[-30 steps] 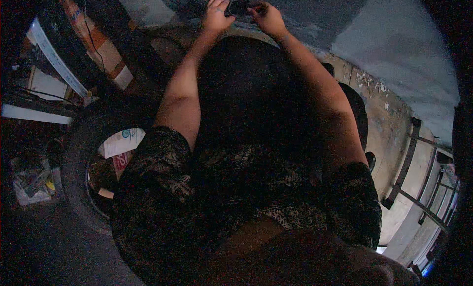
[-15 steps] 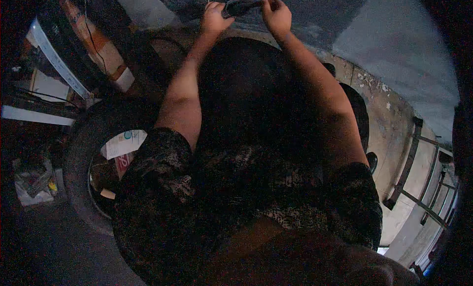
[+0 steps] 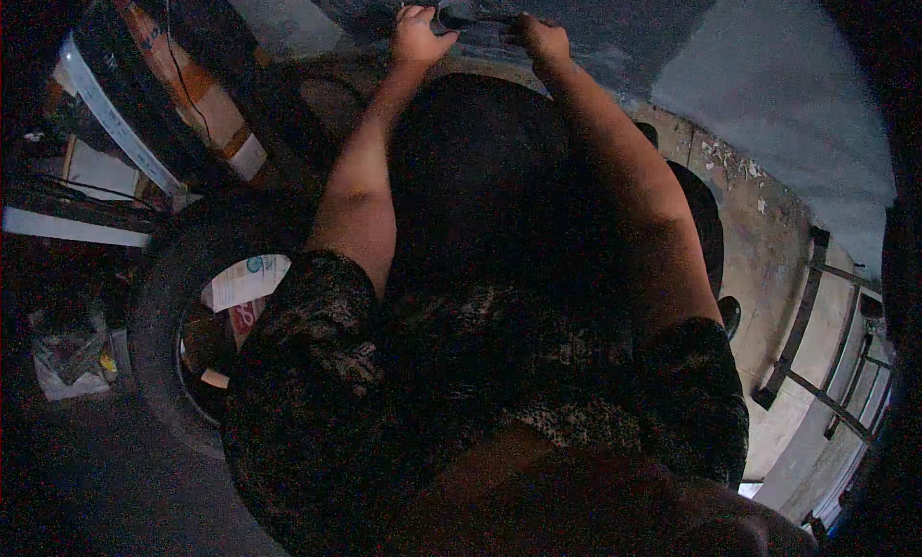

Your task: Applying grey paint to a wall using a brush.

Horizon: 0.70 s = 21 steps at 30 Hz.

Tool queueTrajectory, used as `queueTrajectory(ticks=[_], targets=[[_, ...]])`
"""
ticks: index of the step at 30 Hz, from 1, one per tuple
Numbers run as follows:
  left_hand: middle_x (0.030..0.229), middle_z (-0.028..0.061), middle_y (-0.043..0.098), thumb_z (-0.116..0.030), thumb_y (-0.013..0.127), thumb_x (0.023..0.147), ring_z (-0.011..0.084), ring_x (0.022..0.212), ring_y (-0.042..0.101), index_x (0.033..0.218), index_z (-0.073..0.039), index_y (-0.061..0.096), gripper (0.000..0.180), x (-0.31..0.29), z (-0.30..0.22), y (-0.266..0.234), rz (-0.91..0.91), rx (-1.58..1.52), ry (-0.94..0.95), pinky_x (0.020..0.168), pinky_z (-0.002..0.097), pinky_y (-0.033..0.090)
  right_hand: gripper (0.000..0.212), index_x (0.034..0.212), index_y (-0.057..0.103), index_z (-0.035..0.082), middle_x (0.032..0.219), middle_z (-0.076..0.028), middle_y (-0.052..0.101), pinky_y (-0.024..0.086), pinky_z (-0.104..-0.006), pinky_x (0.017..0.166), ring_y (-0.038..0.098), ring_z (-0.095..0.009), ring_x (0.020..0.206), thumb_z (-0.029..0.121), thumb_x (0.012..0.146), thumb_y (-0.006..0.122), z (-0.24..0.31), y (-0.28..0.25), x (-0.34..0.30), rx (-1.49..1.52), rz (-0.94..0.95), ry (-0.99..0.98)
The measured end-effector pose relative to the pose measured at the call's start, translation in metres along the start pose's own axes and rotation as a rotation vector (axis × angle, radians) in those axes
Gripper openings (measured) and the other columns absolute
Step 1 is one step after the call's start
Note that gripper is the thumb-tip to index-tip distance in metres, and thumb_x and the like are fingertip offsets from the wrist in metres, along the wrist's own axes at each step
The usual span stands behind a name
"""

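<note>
At the top of the view both my arms reach forward. My left hand (image 3: 420, 38) is curled round a small dark round thing (image 3: 449, 15) with a paler rim; dim light hides its exact kind. A thin dark strip (image 3: 485, 21) runs from it across to my right hand (image 3: 545, 43). The fingers of that hand are closed on the strip's right end. Between the two hands the strip looks stretched nearly level.
A large tyre (image 3: 158, 365) lies at left with papers and a box inside its hole. Cardboard (image 3: 206, 106) leans behind it. A plastic bag (image 3: 72, 365) sits at far left. A dark metal frame (image 3: 797, 317) stands at right by a worn pale wall (image 3: 759, 211).
My right hand has lowered slightly and turned, its fingers now pointing left. The dark round thing in my left hand has tilted, showing a paler rim. My left arm has barely moved.
</note>
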<state>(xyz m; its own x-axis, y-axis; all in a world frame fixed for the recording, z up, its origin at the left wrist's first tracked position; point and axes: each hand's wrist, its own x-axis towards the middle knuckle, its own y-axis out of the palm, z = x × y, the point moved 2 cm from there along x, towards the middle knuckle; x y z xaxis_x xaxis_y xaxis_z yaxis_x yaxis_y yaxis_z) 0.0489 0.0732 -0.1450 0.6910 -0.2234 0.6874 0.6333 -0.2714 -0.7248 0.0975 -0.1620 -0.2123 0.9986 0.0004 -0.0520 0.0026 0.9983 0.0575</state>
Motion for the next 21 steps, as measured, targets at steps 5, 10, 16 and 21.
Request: queueTrajectory(ticks=[5,10,16,21], targets=[[0.105,0.0197,0.061,-0.039,0.082,0.057,0.0365,0.106,0.053,0.103,0.003,0.066,0.064,-0.006,-0.001,0.004,-0.029,-0.032,-0.068,0.101,0.0478,0.037,0.041,0.108,0.059,-0.007,0.101,-0.01,0.069,0.048,-0.0328,0.077,0.066,-0.023,0.084,0.031,0.092,0.058,0.002,0.01,-0.009,0.029,0.114,0.148],[0.104,0.0197,0.061,-0.04,0.082,0.056,0.0364,0.105,0.053,0.103,0.003,0.066,0.065,-0.004,0.0,0.002,0.017,-0.08,-0.075,0.101,0.0471,0.038,0.042,0.113,0.058,-0.007,0.103,-0.009,0.069,0.047,-0.032,0.072,0.065,-0.021,0.084,0.029,0.093,0.058,0.022,0.01,-0.023,-0.329,0.217,-0.137],[0.092,0.019,0.063,-0.045,0.082,0.056,0.0348,0.092,0.059,0.092,0.003,0.067,0.061,-0.003,0.0,-0.004,-0.104,0.032,-0.045,0.086,0.0416,0.047,0.038,0.114,0.059,-0.004,0.101,-0.011,0.068,0.045,-0.029,0.07,0.065,-0.022,0.088,0.027,0.093,0.057,0.032,0.02,-0.032,0.176,0.209,0.164],[0.101,0.0222,0.061,-0.036,0.081,0.058,0.0388,0.102,0.054,0.101,0.004,0.065,0.061,0.004,-0.007,-0.015,-0.071,-0.041,-0.155,0.094,0.0441,0.043,0.033,0.11,0.06,-0.004,0.097,-0.013,0.068,0.045,-0.0277,0.07,0.066,-0.023,0.085,0.023,0.094,0.051,0.013,0.016,-0.01,-0.04,0.276,-0.109]])
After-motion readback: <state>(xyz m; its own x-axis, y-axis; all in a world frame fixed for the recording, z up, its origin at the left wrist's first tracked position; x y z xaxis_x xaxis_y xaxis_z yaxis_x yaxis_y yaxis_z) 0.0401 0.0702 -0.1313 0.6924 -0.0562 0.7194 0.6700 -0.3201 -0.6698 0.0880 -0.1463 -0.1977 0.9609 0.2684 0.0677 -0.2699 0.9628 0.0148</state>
